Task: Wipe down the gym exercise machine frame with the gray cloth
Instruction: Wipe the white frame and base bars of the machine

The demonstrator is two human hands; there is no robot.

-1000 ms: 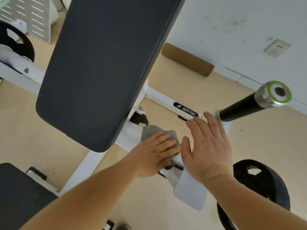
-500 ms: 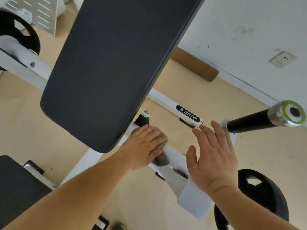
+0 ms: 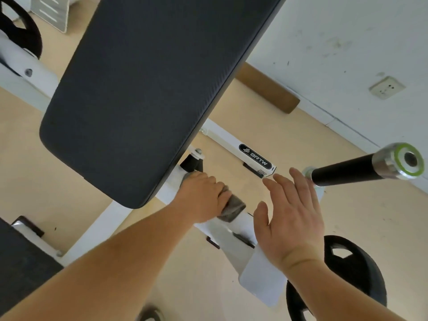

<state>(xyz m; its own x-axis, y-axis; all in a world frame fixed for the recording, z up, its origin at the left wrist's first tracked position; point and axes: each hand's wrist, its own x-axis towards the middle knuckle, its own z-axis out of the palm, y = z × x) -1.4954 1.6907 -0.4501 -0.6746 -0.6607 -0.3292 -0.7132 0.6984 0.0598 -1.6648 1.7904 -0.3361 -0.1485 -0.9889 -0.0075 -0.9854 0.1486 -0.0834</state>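
Observation:
The machine's white frame (image 3: 234, 237) runs under a large black back pad (image 3: 148, 89). My left hand (image 3: 201, 198) presses the gray cloth (image 3: 232, 208) onto the white bar just below the pad's lower edge; most of the cloth is hidden under my fingers. My right hand (image 3: 291, 218) hovers flat with fingers spread, to the right of the cloth and above the frame, holding nothing. Whether it touches the frame I cannot tell.
A black bar with a silver and green end cap (image 3: 370, 167) sticks out at the right. A black weight plate (image 3: 356, 272) sits below my right wrist, another (image 3: 20, 31) at the top left. A black seat pad (image 3: 18, 265) fills the lower left corner. A white wall with a socket (image 3: 385, 87) is on the right.
My left hand has slid the cloth along the white bar toward the back pad. My right hand has stayed spread, drifting slightly right.

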